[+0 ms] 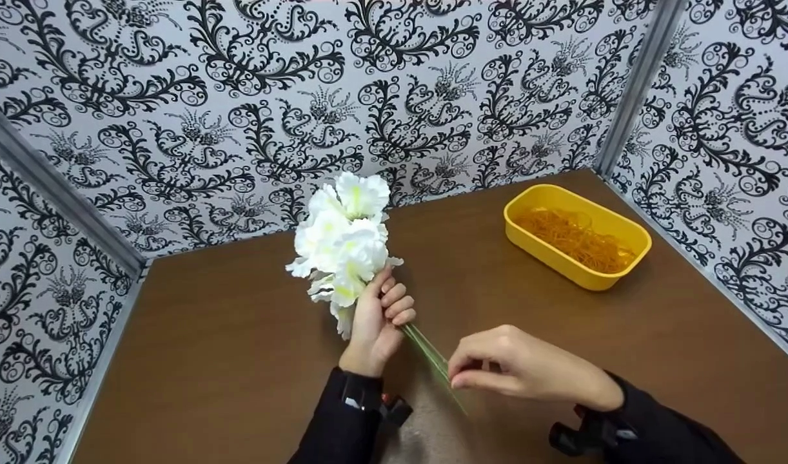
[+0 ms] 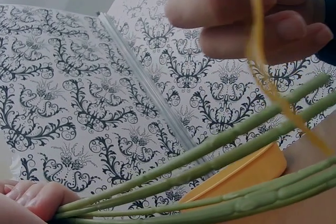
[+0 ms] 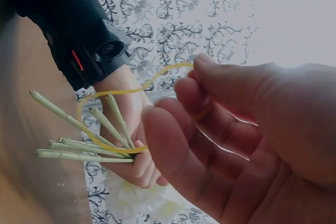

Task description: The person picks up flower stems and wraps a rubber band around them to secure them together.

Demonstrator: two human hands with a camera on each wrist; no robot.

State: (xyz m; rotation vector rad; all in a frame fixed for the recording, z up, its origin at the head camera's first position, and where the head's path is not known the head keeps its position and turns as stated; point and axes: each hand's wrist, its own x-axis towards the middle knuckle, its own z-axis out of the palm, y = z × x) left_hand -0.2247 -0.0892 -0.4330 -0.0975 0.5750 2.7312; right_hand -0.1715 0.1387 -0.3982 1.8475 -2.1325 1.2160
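My left hand [image 1: 378, 322] grips a bunch of artificial white flowers [image 1: 345, 238] just below the blooms. Their green stems [image 2: 210, 144] run out of the fist toward my right hand [image 1: 520, 364], spreading apart at the cut ends. Thumb and fingers of the right hand pinch a yellow rubber band [image 3: 123, 92], stretched into a loose loop. In the right wrist view the loop lies about the stems between their ends and the left fist. The left wrist view has the band [image 2: 256, 30] hanging down from the right fingers across the stems.
A yellow plastic tub [image 1: 520, 235] with many orange-yellow rubber bands [image 1: 574, 238] in it stands at the back right of the brown table [image 1: 239, 361]. Black-and-white patterned panels [image 1: 291, 96] enclose the table at the back and both sides.
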